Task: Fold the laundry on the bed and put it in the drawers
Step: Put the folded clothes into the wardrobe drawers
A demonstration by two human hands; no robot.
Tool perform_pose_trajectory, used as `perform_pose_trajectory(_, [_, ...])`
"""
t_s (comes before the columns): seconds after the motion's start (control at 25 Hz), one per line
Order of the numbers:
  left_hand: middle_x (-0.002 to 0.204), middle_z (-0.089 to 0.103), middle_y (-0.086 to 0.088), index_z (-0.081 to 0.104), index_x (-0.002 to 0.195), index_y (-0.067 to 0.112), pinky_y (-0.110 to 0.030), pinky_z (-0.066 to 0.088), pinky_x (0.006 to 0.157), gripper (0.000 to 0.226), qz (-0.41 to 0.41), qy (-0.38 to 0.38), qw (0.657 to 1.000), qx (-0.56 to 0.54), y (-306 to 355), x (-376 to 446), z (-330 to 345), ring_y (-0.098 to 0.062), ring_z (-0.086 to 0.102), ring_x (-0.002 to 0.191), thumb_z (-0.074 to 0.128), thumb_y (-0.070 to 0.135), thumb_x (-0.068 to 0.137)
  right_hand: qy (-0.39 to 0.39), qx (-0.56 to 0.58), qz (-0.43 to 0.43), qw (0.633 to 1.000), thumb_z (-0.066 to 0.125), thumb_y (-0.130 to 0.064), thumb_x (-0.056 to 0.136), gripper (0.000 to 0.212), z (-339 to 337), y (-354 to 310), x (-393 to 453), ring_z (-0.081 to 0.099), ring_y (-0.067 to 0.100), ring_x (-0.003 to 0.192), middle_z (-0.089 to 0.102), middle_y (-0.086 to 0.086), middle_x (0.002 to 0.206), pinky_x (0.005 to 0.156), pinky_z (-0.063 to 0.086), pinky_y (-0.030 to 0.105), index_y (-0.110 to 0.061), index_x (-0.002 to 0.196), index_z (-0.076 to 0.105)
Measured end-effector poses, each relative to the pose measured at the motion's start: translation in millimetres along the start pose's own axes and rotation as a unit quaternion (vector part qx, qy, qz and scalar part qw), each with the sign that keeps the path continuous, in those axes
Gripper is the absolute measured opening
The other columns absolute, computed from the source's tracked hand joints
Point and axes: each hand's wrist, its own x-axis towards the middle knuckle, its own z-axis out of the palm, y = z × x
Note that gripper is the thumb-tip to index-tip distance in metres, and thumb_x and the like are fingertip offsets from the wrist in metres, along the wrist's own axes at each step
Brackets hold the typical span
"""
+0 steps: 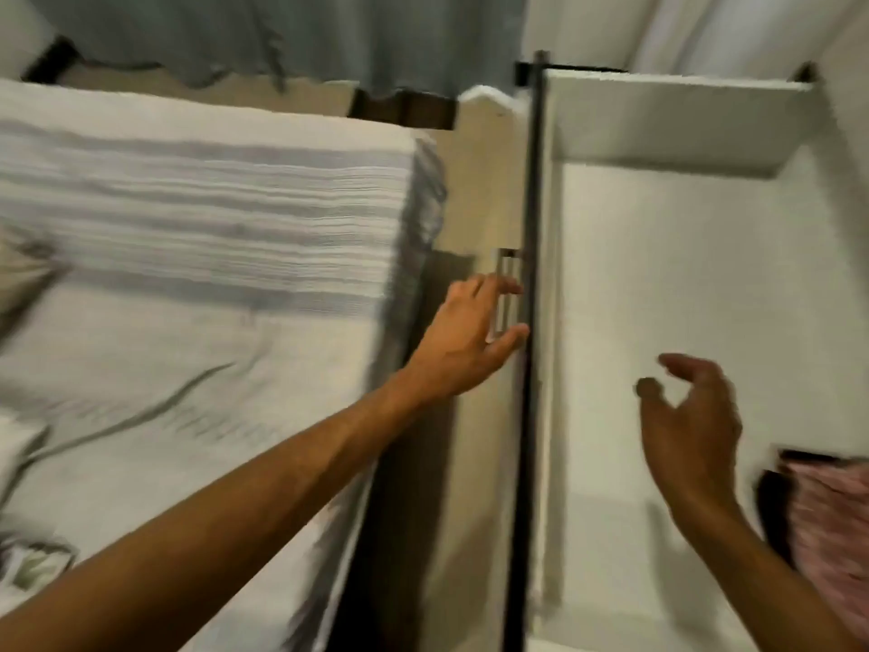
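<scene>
Both hands are out ahead of me. My left hand (470, 336) reaches forward at the drawer (682, 284) front, fingers and thumb spread either side of the metal handle (505, 294), not closed on it. My right hand (689, 416) hovers over the open drawer, fingers loosely curled, holding nothing. Left of the left arm lies the bed (188, 275). A pink cloth (832, 520) sits just right of my right wrist. I can read no writing anywhere; the view is blurred.
</scene>
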Motion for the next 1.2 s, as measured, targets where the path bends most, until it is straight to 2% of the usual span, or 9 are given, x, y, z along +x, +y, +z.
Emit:
perform_pose_trajectory(0.2, [0.130, 0.058, -0.003, 0.055, 0.134, 0.019, -0.040, 0.041, 0.104, 0.047, -0.219, 0.108, 0.969, 0.019, -159, -216, -150, -0.023, 0.049, 0.121, 0.064, 0.044, 0.095, -0.156, -0.019, -0.210, 0.965, 0.065, -0.022, 0.095, 0.026, 146, -135, -114, 0.057, 0.032, 0.110, 0.061, 0.010, 0.125, 0.100, 0.044, 0.045, -0.021, 0.121, 0.062])
perform_pose_trajectory(0.4, [0.122, 0.062, -0.001, 0.060, 0.127, 0.016, -0.039, 0.046, 0.100, 0.046, -0.425, 0.215, 0.878, -0.037, -289, -457, -225, -0.013, 0.054, 0.112, 0.071, 0.042, 0.091, -0.397, -0.033, -0.244, 0.884, 0.070, -0.012, 0.095, 0.017, 321, -188, -278, 0.064, 0.027, 0.105, 0.069, 0.004, 0.113, 0.090, 0.050, 0.041, -0.019, 0.111, 0.067])
perform_pose_trajectory(0.56, [0.110, 0.066, 0.004, 0.060, 0.114, 0.023, -0.039, 0.054, 0.090, 0.033, -0.545, 0.359, 0.753, -0.084, -361, -609, -247, -0.016, 0.064, 0.103, 0.079, 0.037, 0.090, -0.556, -0.113, -0.156, 0.809, 0.077, -0.024, 0.091, 0.022, 458, -199, -411, 0.064, 0.013, 0.098, 0.070, 0.001, 0.113, 0.081, 0.049, 0.030, -0.022, 0.111, 0.069])
perform_pose_trajectory(0.68, [0.112, 0.064, 0.007, 0.056, 0.115, 0.026, -0.036, 0.055, 0.085, 0.055, -0.617, 0.426, 0.638, -0.173, -394, -677, -250, -0.016, 0.065, 0.103, 0.084, 0.055, 0.078, -0.596, -0.183, -0.154, 0.767, 0.078, -0.036, 0.089, 0.044, 545, -198, -480, 0.064, 0.020, 0.106, 0.065, 0.007, 0.126, 0.088, 0.053, 0.036, -0.018, 0.125, 0.060])
perform_pose_trajectory(0.8, [0.116, 0.067, 0.010, 0.052, 0.124, 0.028, -0.039, 0.055, 0.092, 0.083, -0.637, 0.375, 0.596, -0.313, -411, -702, -247, -0.013, 0.067, 0.105, 0.085, 0.074, 0.063, -0.553, -0.346, -0.202, 0.731, 0.084, -0.061, 0.074, 0.094, 598, -198, -522, 0.046, 0.034, 0.132, 0.047, 0.016, 0.145, 0.109, 0.043, 0.048, -0.011, 0.142, 0.045])
perform_pose_trajectory(0.88, [0.117, 0.071, 0.008, 0.056, 0.126, 0.027, -0.041, 0.056, 0.098, 0.091, -0.612, 0.358, 0.582, -0.397, -421, -705, -243, -0.013, 0.071, 0.106, 0.091, 0.073, 0.056, -0.496, -0.427, -0.267, 0.707, 0.088, -0.066, 0.065, 0.114, 612, -193, -539, 0.039, 0.038, 0.137, 0.038, 0.019, 0.148, 0.110, 0.039, 0.053, -0.007, 0.146, 0.035])
perform_pose_trajectory(0.92, [0.117, 0.074, 0.006, 0.060, 0.124, 0.026, -0.042, 0.057, 0.099, 0.092, -0.599, 0.358, 0.577, -0.424, -426, -703, -240, -0.013, 0.073, 0.106, 0.094, 0.071, 0.052, -0.491, -0.415, -0.278, 0.714, 0.091, -0.060, 0.065, 0.111, 617, -189, -542, 0.046, 0.037, 0.131, 0.042, 0.019, 0.145, 0.106, 0.043, 0.051, -0.005, 0.143, 0.035])
perform_pose_trajectory(1.04, [0.117, 0.076, 0.006, 0.066, 0.123, 0.028, -0.039, 0.057, 0.099, 0.089, -0.572, 0.351, 0.584, -0.457, -432, -691, -236, -0.012, 0.074, 0.105, 0.100, 0.062, 0.048, -0.542, -0.312, -0.208, 0.752, 0.092, -0.033, 0.075, 0.078, 617, -175, -533, 0.062, 0.027, 0.106, 0.064, 0.014, 0.128, 0.099, 0.055, 0.044, -0.007, 0.131, 0.045])
perform_pose_trajectory(1.2, [0.117, 0.077, 0.007, 0.064, 0.129, 0.030, -0.040, 0.060, 0.095, 0.083, -0.539, 0.378, 0.567, -0.496, -431, -665, -226, -0.014, 0.074, 0.106, 0.100, 0.049, 0.057, -0.589, -0.288, -0.242, 0.715, 0.077, -0.037, 0.090, 0.041, 600, -162, -532, 0.068, 0.026, 0.111, 0.075, 0.003, 0.117, 0.103, 0.053, 0.046, -0.020, 0.126, 0.068])
